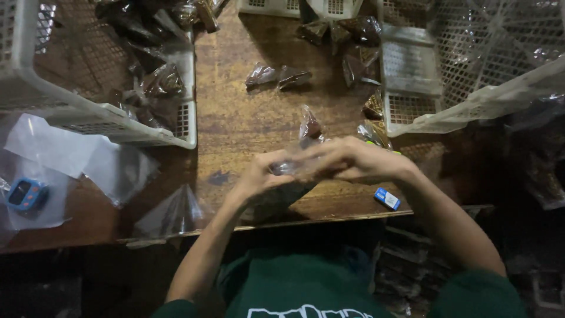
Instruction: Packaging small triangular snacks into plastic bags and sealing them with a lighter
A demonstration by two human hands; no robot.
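Observation:
Both of my hands meet over the near edge of a wooden table (235, 118). My left hand (259, 176) and my right hand (353, 159) pinch the same small clear plastic packet (309, 132), which holds a dark brown piece and sticks up between my fingertips. The lower part of the packet is hidden by my fingers.
A white perforated basket (106, 118) with wrapped brown pieces stands at the left, another white basket (471, 100) at the right. Loose wrapped packets (276, 76) lie mid-table. Empty clear bags (170, 215) and a blue gadget (25, 194) lie at the left, a small blue box (387, 199) near my right wrist.

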